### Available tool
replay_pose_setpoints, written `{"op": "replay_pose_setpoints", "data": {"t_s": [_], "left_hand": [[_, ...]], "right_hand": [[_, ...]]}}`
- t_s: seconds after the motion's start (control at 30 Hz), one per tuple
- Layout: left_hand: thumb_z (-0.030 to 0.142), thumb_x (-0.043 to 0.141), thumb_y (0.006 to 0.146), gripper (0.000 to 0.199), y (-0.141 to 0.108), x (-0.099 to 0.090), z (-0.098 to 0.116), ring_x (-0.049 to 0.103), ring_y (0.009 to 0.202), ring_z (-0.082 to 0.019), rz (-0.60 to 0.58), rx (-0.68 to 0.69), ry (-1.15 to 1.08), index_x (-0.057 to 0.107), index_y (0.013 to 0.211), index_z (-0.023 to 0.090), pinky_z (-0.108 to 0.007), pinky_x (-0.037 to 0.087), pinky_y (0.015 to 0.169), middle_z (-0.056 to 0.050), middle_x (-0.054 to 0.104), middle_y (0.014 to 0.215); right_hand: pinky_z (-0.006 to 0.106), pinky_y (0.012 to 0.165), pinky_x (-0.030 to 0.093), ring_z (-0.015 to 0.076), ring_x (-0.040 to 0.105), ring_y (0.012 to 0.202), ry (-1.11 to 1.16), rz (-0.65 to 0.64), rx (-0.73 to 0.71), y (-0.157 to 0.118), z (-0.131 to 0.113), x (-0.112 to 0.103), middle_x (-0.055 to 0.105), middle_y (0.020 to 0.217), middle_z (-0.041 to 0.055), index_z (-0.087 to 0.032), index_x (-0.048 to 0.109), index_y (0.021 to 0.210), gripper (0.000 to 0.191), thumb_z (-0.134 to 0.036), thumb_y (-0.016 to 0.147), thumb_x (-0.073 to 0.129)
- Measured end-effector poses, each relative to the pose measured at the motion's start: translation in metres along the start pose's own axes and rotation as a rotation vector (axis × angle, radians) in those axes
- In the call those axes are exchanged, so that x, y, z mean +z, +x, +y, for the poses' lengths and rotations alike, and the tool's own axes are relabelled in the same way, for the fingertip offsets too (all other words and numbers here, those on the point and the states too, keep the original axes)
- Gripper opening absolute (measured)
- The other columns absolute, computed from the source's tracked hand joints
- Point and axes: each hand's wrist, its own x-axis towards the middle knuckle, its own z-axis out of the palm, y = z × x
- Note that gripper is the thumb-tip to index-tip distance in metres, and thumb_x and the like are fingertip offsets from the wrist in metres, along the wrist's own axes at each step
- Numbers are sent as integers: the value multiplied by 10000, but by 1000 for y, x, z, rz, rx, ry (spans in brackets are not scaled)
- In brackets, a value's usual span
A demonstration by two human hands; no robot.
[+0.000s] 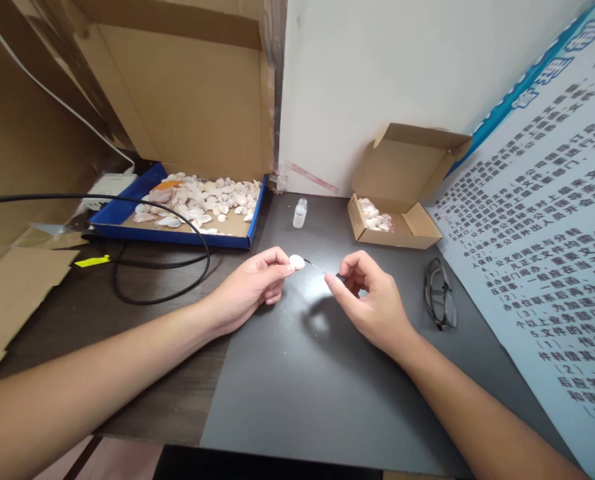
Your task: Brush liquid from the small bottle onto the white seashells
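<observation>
My left hand (255, 283) pinches a small white seashell (297, 263) between thumb and fingertips, above the dark mat. Closed round the black cap of a thin applicator brush (317, 268) is my right hand (365, 293). The brush's dark tip points left, close to the shell's right edge; whether they touch I cannot tell. Behind both hands a small clear bottle (300, 215) with a white label stands upright with no cap on it.
A blue-edged cardboard box (177, 235) full of shells lies open at the back left. A smaller open box (397, 235) with shells stands back right. Glasses (438, 293) lie on the right. A black cable (202, 273) loops on the left.
</observation>
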Motion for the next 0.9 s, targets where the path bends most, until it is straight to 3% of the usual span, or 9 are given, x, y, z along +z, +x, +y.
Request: {"op": "replay_pose_setpoints", "data": {"t_s": [0.17,0.4,0.57,0.77,0.9], "left_hand": [[246,669,844,215,0,0,0,287,465,-46,-9,-3,-1,498,733,180,-173,257,465,79,340,549],[255,686,829,227,1,-1,-1,295,464,-44,-4,3,2,503,721,177,-174,253,459,74,356,559],[250,679,836,214,0,0,-1,296,464,-46,-6,0,-3,507,729,179,-174,257,461,77,345,547],[239,664,850,219,0,0,-1,292,471,-42,-8,0,7,497,725,175,-171,257,464,74,349,562],[231,648,863,204,0,-1,-1,291,472,-44,-16,0,9,495,740,178,-168,258,466,77,341,553]], "right_hand": [[241,504,370,101,421,509,21,-39,-54,-2,-1,-1,444,614,-71,-241,438,817,218,-298,845,647],[238,502,370,99,426,511,-6,11,5,1,1,-1,447,625,-65,-239,427,803,218,-307,857,627],[242,502,371,101,431,506,10,-51,-50,-2,0,0,449,620,-69,-241,442,827,208,-301,853,640],[234,509,369,89,432,508,-32,12,13,1,1,-2,464,660,-64,-235,436,819,210,-297,868,630],[236,506,368,97,434,510,23,-51,-45,-1,-1,-1,451,631,-71,-239,445,838,206,-296,864,641]]}}
